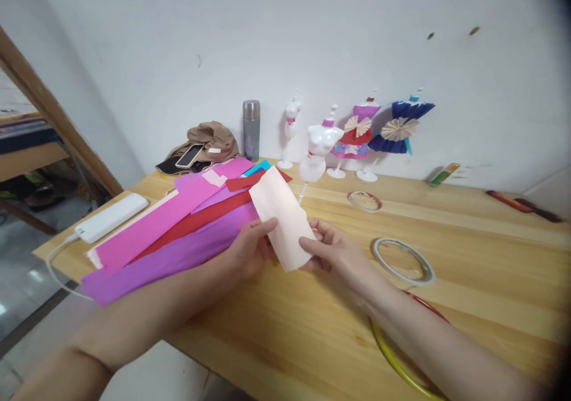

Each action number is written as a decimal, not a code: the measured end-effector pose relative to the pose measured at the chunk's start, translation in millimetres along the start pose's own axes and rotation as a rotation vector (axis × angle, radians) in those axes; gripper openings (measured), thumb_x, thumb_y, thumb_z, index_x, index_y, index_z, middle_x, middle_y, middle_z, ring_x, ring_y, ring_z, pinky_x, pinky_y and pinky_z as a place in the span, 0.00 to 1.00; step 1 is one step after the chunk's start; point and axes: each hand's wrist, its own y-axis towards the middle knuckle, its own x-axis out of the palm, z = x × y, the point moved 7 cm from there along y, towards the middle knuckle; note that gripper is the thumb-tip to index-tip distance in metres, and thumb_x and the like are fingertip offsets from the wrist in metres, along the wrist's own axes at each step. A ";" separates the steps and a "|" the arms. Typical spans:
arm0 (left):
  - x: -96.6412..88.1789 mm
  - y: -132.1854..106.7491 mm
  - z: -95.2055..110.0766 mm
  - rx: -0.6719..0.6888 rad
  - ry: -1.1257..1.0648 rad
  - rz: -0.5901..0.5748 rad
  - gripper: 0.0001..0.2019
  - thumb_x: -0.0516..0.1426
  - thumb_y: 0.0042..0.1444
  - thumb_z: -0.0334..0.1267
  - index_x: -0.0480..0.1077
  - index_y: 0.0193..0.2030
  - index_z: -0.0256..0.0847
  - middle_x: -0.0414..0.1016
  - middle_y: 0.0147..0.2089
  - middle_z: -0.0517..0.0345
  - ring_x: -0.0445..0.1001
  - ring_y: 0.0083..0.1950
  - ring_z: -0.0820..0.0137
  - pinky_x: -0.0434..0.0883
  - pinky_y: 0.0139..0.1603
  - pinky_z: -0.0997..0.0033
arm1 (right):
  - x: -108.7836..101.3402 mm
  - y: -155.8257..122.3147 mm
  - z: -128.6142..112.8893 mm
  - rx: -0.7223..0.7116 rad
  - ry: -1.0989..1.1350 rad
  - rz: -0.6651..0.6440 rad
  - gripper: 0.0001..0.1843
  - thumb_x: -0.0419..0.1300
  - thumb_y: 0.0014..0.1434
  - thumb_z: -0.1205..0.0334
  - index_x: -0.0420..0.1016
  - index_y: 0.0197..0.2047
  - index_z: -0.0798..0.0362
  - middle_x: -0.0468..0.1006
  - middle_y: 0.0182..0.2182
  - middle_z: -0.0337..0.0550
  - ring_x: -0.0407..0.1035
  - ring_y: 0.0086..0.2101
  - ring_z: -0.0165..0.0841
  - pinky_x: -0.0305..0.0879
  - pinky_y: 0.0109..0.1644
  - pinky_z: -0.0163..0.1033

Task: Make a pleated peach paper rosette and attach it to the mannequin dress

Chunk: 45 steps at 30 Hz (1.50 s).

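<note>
Between my two hands a cream sheet of paper [282,216] is held tilted above the table. My left hand [254,243] pinches its left edge, thumb on top and fingers behind. On the right edge, my right hand [330,246] grips it the same way, low near the corner. Strips of pink paper [147,228], red paper [187,225] and purple paper [169,264] lie overlapped to the left of my left hand. Just behind the sheet stands a white mini dress form [321,142] with a purple neck band.
Two dress forms in a purple-red paper dress [360,127] and a blue paper dress [404,124] stand by the wall, near a thermos [251,130]. Tape rolls [426,264] lie right of my hands. A power bank [111,216], glue stick [445,175] and cutter [508,201] are farther out.
</note>
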 end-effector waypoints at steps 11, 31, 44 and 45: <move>3.9 -7.5 -16.3 -0.128 0.190 -0.047 0.24 0.71 0.39 0.52 0.79 0.37 0.33 0.82 0.38 0.43 0.79 0.39 0.59 0.72 0.43 0.62 | -9.8 12.1 6.4 0.083 -0.111 -0.104 0.24 0.70 0.46 0.49 0.77 0.43 0.55 0.84 0.40 0.50 0.76 0.35 0.37 0.69 0.38 0.41; -65.7 19.7 74.7 0.295 1.229 0.524 0.14 0.56 0.54 0.37 0.68 0.18 0.39 0.69 0.21 0.60 0.66 0.27 0.71 0.59 0.32 0.71 | -27.1 18.4 10.4 0.121 -0.218 -0.046 0.12 0.71 0.39 0.62 0.79 0.30 0.56 0.82 0.24 0.43 0.73 0.23 0.33 0.66 0.27 0.35; -77.0 -15.3 135.4 0.739 0.370 0.755 0.15 0.61 0.50 0.47 0.64 0.24 0.39 0.64 0.23 0.64 0.62 0.22 0.78 0.60 0.22 0.78 | 17.1 28.4 1.6 0.228 -0.045 -0.090 0.08 0.71 0.44 0.66 0.75 0.24 0.58 0.72 0.15 0.36 0.55 0.14 0.20 0.42 0.16 0.26; -76.4 -19.4 140.2 0.770 0.323 0.749 0.15 0.62 0.48 0.48 0.65 0.24 0.39 0.65 0.24 0.64 0.63 0.23 0.78 0.61 0.23 0.79 | 26.4 31.4 2.5 0.237 -0.018 -0.084 0.07 0.70 0.45 0.68 0.74 0.23 0.58 0.70 0.14 0.36 0.54 0.13 0.19 0.42 0.15 0.26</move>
